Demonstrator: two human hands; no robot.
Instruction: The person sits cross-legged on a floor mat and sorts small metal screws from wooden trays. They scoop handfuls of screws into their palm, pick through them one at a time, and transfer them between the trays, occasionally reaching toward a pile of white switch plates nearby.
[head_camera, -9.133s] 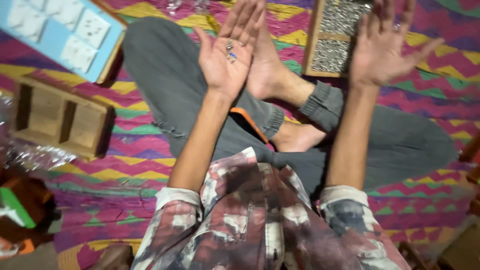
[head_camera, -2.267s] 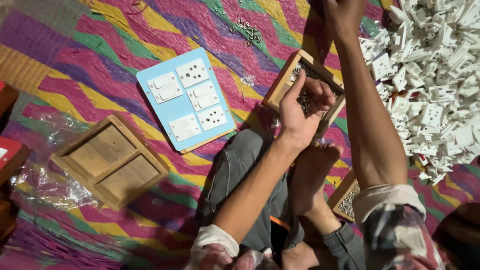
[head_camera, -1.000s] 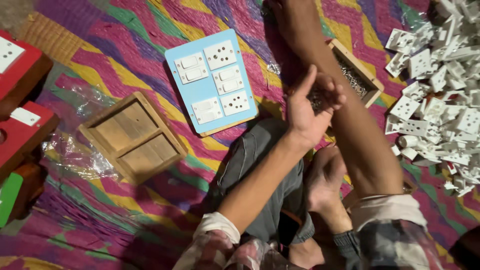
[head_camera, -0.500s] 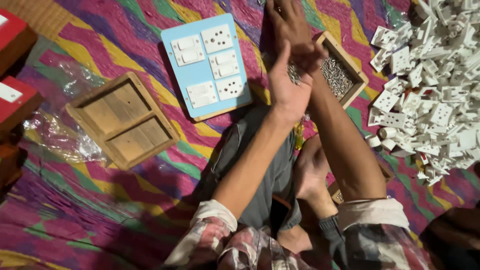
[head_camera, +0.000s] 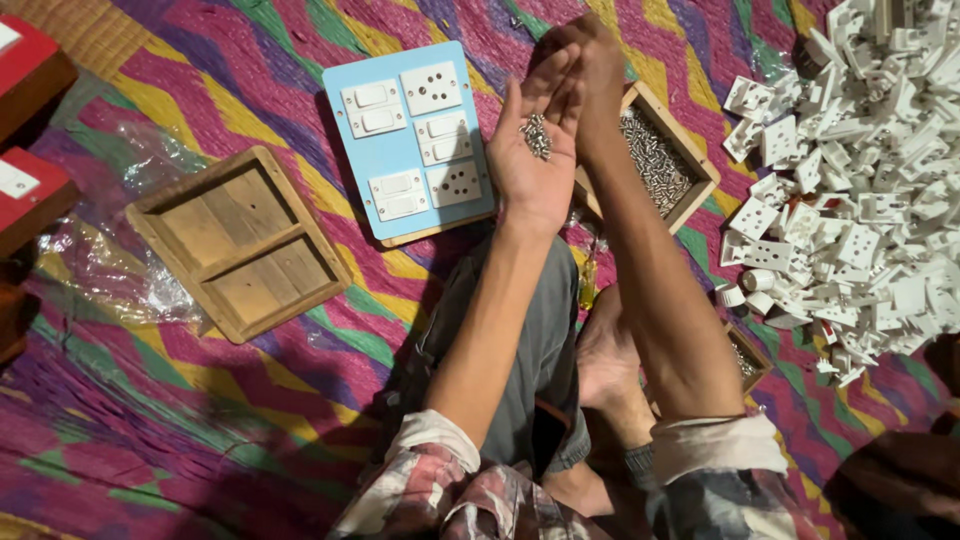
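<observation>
screws (head_camera: 537, 135) on left palm (head_camera: 530, 165) — mid-air

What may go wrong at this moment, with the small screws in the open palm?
1. The left hand lies open and flat, with loose screws piled near the fingers; a tilt might spill them onto the patterned mat, where they may be hard to find.
2. The right hand picks at the pile and might knock some off.
3. Fallen screws might land on the blue switch board close beside.
</observation>
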